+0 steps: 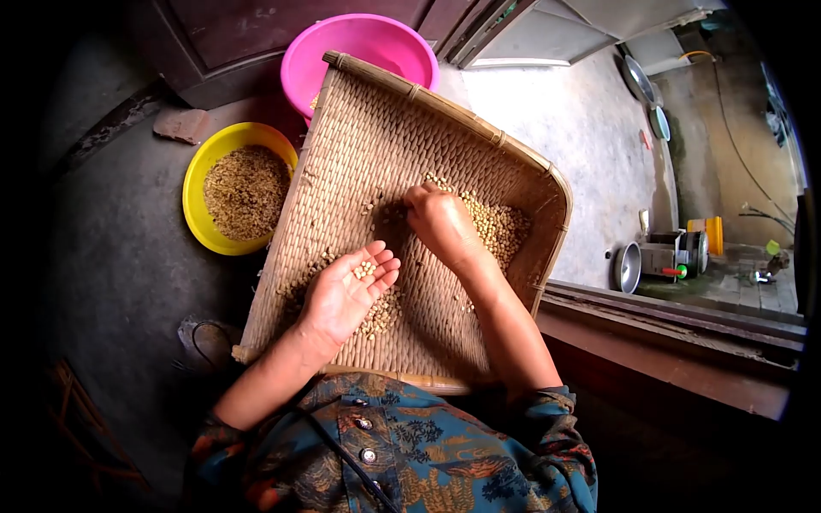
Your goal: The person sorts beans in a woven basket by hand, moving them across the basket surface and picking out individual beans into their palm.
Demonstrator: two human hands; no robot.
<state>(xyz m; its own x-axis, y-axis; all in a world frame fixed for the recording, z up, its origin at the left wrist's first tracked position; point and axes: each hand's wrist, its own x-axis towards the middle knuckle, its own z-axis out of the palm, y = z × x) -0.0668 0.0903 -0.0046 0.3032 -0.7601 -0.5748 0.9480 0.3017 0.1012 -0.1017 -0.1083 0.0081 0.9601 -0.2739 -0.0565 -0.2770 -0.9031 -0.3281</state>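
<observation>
A woven basket tray (368, 128) with a bamboo rim lies tilted in front of my body. My left hand (346, 286) is palm up over its lower left part, fingers slightly curled, with several pale beans (364, 269) in the palm. Near the tray's middle, my right hand (440, 218) has its fingers bent down and pressed together; what they hold, if anything, is hidden. A pile of beans (500, 229) lies to its right, against the tray's side. More beans (379, 316) lie below my left hand, and darker bits are scattered to its left.
Beyond the tray stands a pink basin (342, 38). A yellow bowl (195, 192) of brownish grains is at the left, near a brick (181, 125). A door sill (667, 325) runs along the right; past it are a metal bowl (628, 267) and an orange bucket (713, 232).
</observation>
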